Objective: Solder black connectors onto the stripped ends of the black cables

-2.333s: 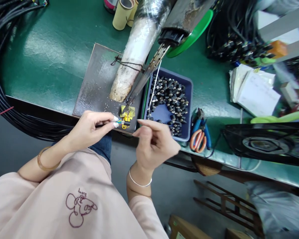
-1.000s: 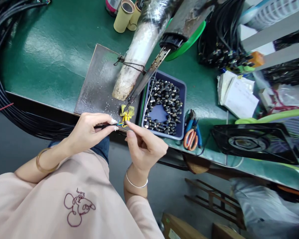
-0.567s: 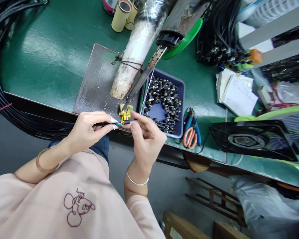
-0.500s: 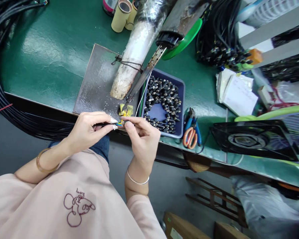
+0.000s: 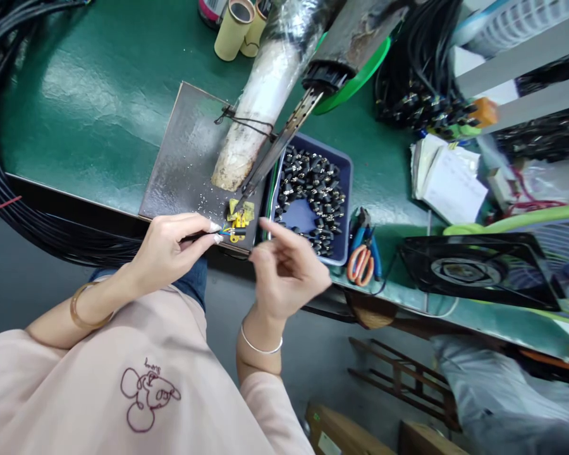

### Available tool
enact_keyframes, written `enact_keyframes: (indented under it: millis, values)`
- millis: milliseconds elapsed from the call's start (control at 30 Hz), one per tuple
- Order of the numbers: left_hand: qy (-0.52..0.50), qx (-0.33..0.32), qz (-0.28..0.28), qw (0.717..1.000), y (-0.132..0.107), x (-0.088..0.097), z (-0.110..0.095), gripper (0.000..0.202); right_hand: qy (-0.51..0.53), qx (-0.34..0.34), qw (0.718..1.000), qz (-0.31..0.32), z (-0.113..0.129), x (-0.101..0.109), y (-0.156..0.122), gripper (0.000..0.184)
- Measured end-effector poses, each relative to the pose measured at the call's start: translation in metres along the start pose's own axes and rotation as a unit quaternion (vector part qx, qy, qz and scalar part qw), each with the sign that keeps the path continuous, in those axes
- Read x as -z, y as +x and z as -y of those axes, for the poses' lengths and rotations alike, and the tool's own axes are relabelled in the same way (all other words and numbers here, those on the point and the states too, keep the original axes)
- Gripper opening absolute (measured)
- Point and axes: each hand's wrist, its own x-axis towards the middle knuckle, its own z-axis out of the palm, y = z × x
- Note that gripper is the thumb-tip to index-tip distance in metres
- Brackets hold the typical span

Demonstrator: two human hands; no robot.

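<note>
My left hand [image 5: 171, 245] pinches a black cable between thumb and forefinger at the bench's front edge. Thin coloured wires [image 5: 225, 231] come out past the fingertips, and a small black connector [image 5: 238, 232] sits at their end. Just behind it is a yellow holder [image 5: 241, 213], with the soldering iron [image 5: 265, 163] slanting down to it. To the right, my right hand [image 5: 291, 268] is off the connector, thumb and forefinger apart with nothing seen between them; the other fingers are curled. Beyond this hand stands a blue-grey tray [image 5: 349, 208] of small black connectors [image 5: 315, 186].
A white tube [image 5: 246, 126] tied with wire lies beside the iron over a dark board [image 5: 171, 158]. Pliers [image 5: 363, 253] and a black fan [image 5: 478, 268] are at the right. Black cable coils [image 5: 52, 237] hang over the left edge; papers [image 5: 455, 183] lie farther back.
My right hand has let go of the connector and moved right, its thumb and forefinger parting. The left hand stays in place with the cable, and the connector now shows at the wire ends.
</note>
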Motion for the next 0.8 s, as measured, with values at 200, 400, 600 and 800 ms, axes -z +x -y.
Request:
enact_keyframes:
  millis: [200, 400, 600, 800]
  values:
    - [0.006, 0.009, 0.0, 1.0, 0.002, -0.001, 0.002, 0.013, 0.068, -0.021, 0.988, -0.137, 0.003, 0.001, 0.001, 0.018]
    - [0.005, 0.027, 0.0, 1.0, 0.005, -0.003, 0.002, 0.013, -0.063, 0.107, 0.992, -0.008, -0.003, -0.011, -0.005, 0.018]
    - [-0.042, 0.08, -0.012, 0.996, 0.008, -0.007, 0.004, 0.015, -0.061, 0.107, 0.992, -0.02, -0.006, -0.023, -0.001, 0.019]
    - [0.018, 0.055, -0.012, 0.998, 0.013, -0.007, 0.003, 0.019, -0.056, 0.103, 0.993, -0.008, -0.009, -0.023, 0.003, 0.016]
